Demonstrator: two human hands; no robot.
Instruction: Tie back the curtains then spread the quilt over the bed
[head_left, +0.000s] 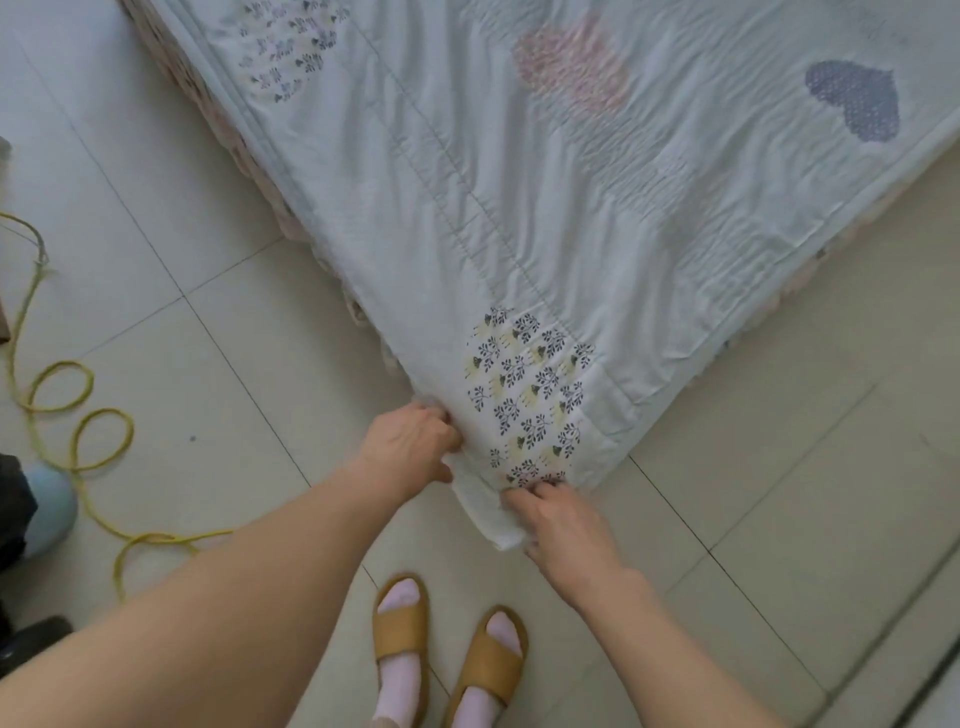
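A pale blue-white quilt (597, 208) with heart patches lies flat over the bed, its near corner hanging toward the floor in front of me. My left hand (410, 441) grips the quilt's left edge just beside that corner. My right hand (561, 525) pinches the corner's tip from below, fingers closed on the fabric under a leaf-patterned heart patch (530, 395). The bed's pink patterned side (249, 161) shows under the quilt's left edge. No curtains are in view.
Pale floor tiles (208, 364) surround the bed corner. A yellow cord (78, 415) coils on the floor at left, near a light blue object (49, 509) and dark items at the left edge. My feet in tan sandals (447, 654) stand just below the corner.
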